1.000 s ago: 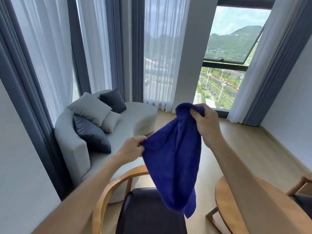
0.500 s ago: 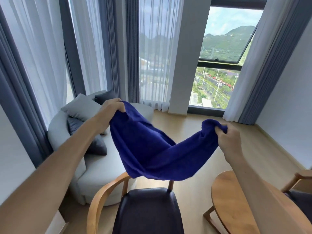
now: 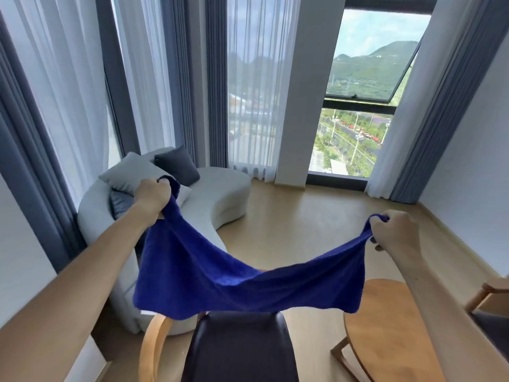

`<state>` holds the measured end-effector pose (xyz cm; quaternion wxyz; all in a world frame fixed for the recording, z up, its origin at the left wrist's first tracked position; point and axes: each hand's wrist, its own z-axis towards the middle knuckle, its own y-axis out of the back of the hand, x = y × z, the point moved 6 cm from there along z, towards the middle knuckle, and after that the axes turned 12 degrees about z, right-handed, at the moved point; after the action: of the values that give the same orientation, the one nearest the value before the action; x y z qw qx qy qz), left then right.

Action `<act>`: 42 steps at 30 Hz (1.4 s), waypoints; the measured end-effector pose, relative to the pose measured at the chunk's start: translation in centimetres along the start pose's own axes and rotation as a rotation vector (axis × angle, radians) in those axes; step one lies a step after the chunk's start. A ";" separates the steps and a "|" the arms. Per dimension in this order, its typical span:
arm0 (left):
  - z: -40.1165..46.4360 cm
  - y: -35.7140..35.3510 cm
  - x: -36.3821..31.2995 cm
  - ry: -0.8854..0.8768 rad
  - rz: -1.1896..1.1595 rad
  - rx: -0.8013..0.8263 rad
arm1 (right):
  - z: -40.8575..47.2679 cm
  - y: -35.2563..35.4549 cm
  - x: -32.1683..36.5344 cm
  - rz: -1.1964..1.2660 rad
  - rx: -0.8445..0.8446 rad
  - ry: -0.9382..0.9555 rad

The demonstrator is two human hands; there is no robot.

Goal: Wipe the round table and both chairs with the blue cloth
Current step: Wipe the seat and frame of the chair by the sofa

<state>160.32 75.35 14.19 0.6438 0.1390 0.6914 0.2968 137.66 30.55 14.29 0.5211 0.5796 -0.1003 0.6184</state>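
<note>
You have the deep blue terry cloth (image 3: 242, 274) stretched in the air between your two hands. Your left hand (image 3: 152, 194) has its fingers curled round one upper corner, and your right hand (image 3: 392, 232) pinches the opposite corner. The middle sags just above the back of the dark-seated chair with the bent wooden arm (image 3: 239, 348).

The round wooden table (image 3: 385, 334) sits below your right forearm, and only a corner of the second wooden-armed chair (image 3: 490, 304) shows at the right edge, so its seat probably needs a better look before you wipe it.

From here, the loose lower hem could snag on the chair back if you drop your hands without folding first. A one-corner pinch on the right is also thin: a sharp shake could pull it free and send the cloth to the floor.

No brand, label or writing is readable anywhere.
</note>
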 end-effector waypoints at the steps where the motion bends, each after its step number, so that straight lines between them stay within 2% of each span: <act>1: 0.1 0.5 -0.3 -0.010 0.021 -0.034 | -0.2 -0.2 -0.8 -0.022 0.016 -0.033; 5: 0.1 3.0 0.0 -0.006 0.157 -0.202 | -0.6 0.2 -4.6 -0.084 0.019 -0.150; 7: 0.6 3.4 1.7 0.034 0.199 -0.190 | -0.6 1.0 -6.4 -0.030 0.000 -0.261; 10: 0.9 2.8 4.6 0.143 0.171 -0.083 | -0.6 1.0 -8.9 0.347 0.004 -0.547; 13: 0.1 1.2 5.1 0.102 0.224 0.000 | -1.0 -0.5 -9.1 0.568 0.050 -0.688; 20: -4.6 -6.3 0.3 -0.169 0.405 0.190 | -4.1 -8.3 -3.3 0.515 0.298 -0.472; 26: -10.6 -12.8 -3.4 -0.327 0.286 0.385 | -8.0 -13.5 2.3 0.404 0.411 -0.284; 32: -13.5 -14.6 -5.2 -0.481 0.300 0.463 | -9.4 -14.4 4.0 0.483 0.472 -0.357; 39: -14.7 -15.2 -5.7 -0.655 0.388 0.466 | -9.5 -13.5 4.5 0.611 0.480 -0.357; 42: -15.1 -15.7 -5.8 -0.736 0.434 0.456 | -9.6 -13.5 4.5 0.691 0.477 -0.421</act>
<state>149.35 56.20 9.56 0.7219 0.5134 0.4202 0.1964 143.02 45.75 8.57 0.1053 0.7287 -0.2462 0.6304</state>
